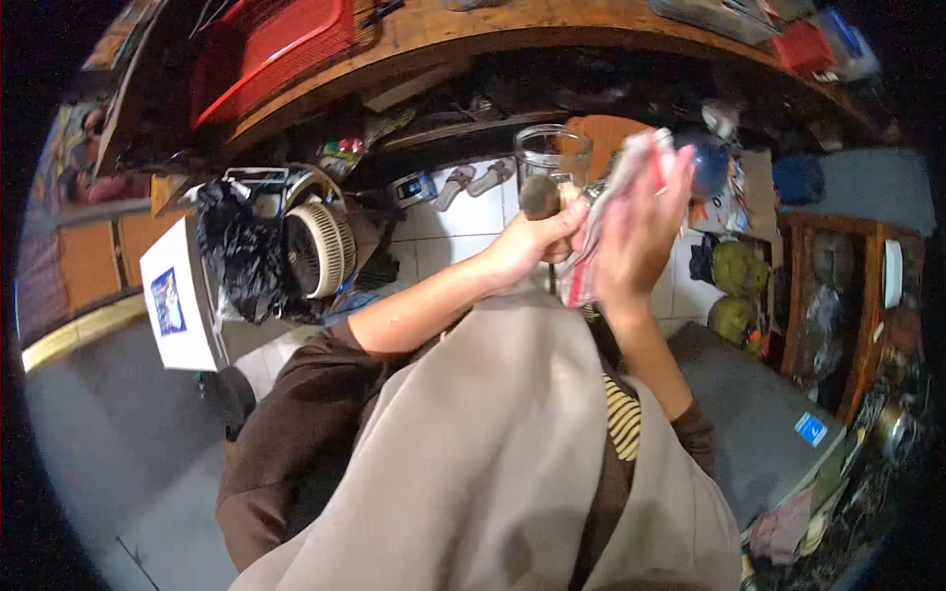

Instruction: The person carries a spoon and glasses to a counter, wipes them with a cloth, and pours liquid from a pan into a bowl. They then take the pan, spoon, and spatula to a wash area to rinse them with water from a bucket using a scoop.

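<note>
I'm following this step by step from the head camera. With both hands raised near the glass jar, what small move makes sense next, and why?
Probably bring the packet over the glass jar. The right hand holds the red-and-white packet upright beside the jar, the left hand grips a dark rounded thing just below the jar's rim, and the jar mouth looks open. What the packet contains cannot be told.

The packet [619, 212] in the right hand is white with red edges. The jar [552, 150] is clear glass. The apron [493, 443] is plain beige, over a brown sleeve [296, 414] and a yellow cloth with black stripes [623, 422]. The crate [281, 44] is red, the fan [320, 246] cream, the bag [236, 246] black, the floor tiles [473, 217] white.
</note>
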Demonstrator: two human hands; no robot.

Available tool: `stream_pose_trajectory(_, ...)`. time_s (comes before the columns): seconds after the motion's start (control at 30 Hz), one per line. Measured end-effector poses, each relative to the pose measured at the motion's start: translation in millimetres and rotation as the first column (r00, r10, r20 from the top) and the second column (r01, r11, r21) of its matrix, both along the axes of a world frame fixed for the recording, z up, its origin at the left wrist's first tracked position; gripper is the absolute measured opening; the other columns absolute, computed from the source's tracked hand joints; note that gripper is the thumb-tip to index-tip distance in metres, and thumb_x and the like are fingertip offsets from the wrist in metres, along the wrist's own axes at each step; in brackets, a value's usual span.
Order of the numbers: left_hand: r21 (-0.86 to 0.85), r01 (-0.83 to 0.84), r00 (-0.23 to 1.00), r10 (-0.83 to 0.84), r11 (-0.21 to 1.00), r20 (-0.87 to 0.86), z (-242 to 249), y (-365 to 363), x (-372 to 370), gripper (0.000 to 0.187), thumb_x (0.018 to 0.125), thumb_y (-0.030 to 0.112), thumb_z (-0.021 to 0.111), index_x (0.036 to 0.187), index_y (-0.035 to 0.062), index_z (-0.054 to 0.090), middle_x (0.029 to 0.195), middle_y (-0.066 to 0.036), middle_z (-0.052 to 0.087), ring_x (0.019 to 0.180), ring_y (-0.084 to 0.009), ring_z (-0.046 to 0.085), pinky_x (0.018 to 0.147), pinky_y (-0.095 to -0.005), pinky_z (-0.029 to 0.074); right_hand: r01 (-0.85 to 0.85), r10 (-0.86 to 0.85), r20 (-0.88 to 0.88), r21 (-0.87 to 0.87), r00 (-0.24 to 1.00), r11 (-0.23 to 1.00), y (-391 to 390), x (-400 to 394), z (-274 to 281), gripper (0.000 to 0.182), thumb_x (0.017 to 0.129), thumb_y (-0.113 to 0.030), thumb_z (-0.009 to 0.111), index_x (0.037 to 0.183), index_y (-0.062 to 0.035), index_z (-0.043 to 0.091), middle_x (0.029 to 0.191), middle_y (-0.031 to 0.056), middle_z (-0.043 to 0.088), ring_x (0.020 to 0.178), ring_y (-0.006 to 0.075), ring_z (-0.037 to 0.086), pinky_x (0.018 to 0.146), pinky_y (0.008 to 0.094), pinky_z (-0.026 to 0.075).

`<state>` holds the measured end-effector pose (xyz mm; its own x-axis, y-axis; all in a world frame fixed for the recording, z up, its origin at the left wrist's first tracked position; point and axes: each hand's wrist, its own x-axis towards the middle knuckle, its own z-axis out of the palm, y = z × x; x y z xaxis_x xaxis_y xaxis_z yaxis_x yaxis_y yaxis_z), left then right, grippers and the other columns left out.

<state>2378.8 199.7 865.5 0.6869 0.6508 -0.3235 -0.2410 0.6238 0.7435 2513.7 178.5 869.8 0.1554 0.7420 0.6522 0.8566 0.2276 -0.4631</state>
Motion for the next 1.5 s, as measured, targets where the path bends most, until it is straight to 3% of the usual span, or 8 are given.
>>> stream_pose_trajectory(0.27, -0.005, -0.040, 0.987, 0.040, 0.999, 0.158, 20.0, -13.5, 29.2, 0.022, 0.084, 0.033, 0.043, 0.076, 0.0118, 0.041, 0.063, 0.002, 0.042, 0.045, -0.0036, 0.026, 0.043, -0.0184, 0.022, -0.326, 0.056, -0.861, -0.131, 0.506, 0.936, 6.9, 40.0, 35.9, 0.047, 0.078, -0.019, 0.044, 0.121, -0.0028, 0.034, 0.126, 0.0174, 0.030, 0.118, 0.0260, 0.027, 0.097, 0.0350, 0.020)
stream_pose_trajectory(0.4, -0.030, -0.190, 0.967, 0.192, 0.981, 0.169, 17.1, -25.2, 52.9, 0.023, 0.085, 0.033, 0.041, 0.076, 0.0119, 0.041, 0.065, 0.002, 0.043, 0.046, -0.0034, 0.026, 0.043, -0.0180, 0.024, -0.200, 0.219, 0.106, -0.166, 0.970, 0.966, -20.0, 50.4, 26.2, 0.047, 0.076, -0.017, 0.048, 0.118, -0.0002, 0.037, 0.124, 0.0191, 0.032, 0.117, 0.0332, 0.027, 0.097, 0.0410, 0.019)
stream_pose_trajectory(0.57, 0.067, -0.166, 0.985, 0.169, 0.984, -0.038, 16.2, -43.0, 69.1, 0.024, 0.080, 0.034, 0.050, 0.075, 0.0111, 0.045, 0.058, 0.003, 0.044, 0.046, -0.0030, 0.033, 0.040, -0.0173, 0.024, -0.346, 0.340, -0.240, 0.020, 0.909, 0.938, -6.1, 92.4, 22.1, 0.031, 0.074, -0.012, 0.048, 0.102, 0.0007, 0.050, 0.103, 0.0157, 0.051, 0.098, 0.0275, 0.047, 0.086, 0.0368, 0.034)
stream_pose_trajectory(0.63, 0.090, -0.153, 0.987, 0.157, 0.984, -0.043, 23.5, -51.1, 76.9, 0.024, 0.078, 0.032, 0.054, 0.072, 0.0110, 0.045, 0.056, 0.003, 0.042, 0.045, -0.0026, 0.033, 0.039, -0.0168, 0.024, -0.613, 0.130, -0.889, -0.190, 0.438, 0.767, -6.6, 116.1, 30.0, 0.018, 0.072, -0.011, 0.053, 0.085, 0.0017, 0.056, 0.072, 0.0076, 0.057, 0.064, 0.0091, 0.051, 0.058, 0.0223, 0.040)
stream_pose_trajectory(0.87, 0.056, -0.126, 0.989, 0.129, 0.990, -0.065, 16.4, -66.1, 84.0, 0.026, 0.077, 0.030, 0.055, 0.074, 0.0088, 0.041, 0.056, 0.002, 0.041, 0.041, -0.0019, 0.030, 0.036, -0.0159, 0.021, -0.911, 0.598, -0.708, -0.399, 0.376, 0.100, -7.9, 159.4, 34.5, 0.013, 0.068, -0.010, 0.060, 0.070, 0.0024, 0.057, 0.061, 0.0052, 0.053, 0.055, 0.0071, 0.048, 0.051, 0.0205, 0.038)
stream_pose_trajectory(1.07, 0.030, -0.240, 0.969, 0.237, 0.970, 0.061, 10.9, -60.6, 87.3, 0.027, 0.078, 0.031, 0.054, 0.075, 0.0076, 0.041, 0.060, 0.001, 0.043, 0.044, -0.0037, 0.034, 0.037, -0.0171, 0.025, -0.428, 0.110, -0.889, -0.102, 0.444, 0.898, -16.4, 110.3, 12.2, 0.015, 0.073, -0.001, 0.049, 0.088, 0.0013, 0.050, 0.092, 0.0116, 0.051, 0.082, 0.0140, 0.049, 0.073, 0.0259, 0.039)
stream_pose_trajectory(1.3, -0.041, -0.382, 0.912, 0.383, 0.923, 0.149, 7.7, -38.4, 79.8, 0.024, 0.081, 0.032, 0.048, 0.076, 0.0089, 0.044, 0.060, 0.000, 0.045, 0.043, -0.0037, 0.032, 0.037, -0.0164, 0.024, -0.428, 0.441, 0.038, -0.176, 0.897, 0.886, -31.3, 88.0, 3.9, 0.057, 0.080, -0.028, 0.044, 0.125, -0.0026, 0.021, 0.129, 0.0247, 0.016, 0.119, 0.0356, 0.019, 0.097, 0.0423, 0.017)
stream_pose_trajectory(1.5, 0.027, -0.379, 0.920, 0.373, 0.925, 0.123, 11.6, -33.6, 87.2, 0.025, 0.081, 0.031, 0.049, 0.072, 0.0085, 0.042, 0.059, 0.000, 0.045, 0.044, -0.0041, 0.032, 0.039, -0.0166, 0.025, -0.508, 0.406, -0.622, 0.015, 0.669, 0.861, 6.2, 93.0, -0.3, 0.053, 0.081, -0.023, 0.044, 0.124, 0.0007, 0.023, 0.129, 0.0208, 0.019, 0.121, 0.0307, 0.019, 0.098, 0.0388, 0.013)
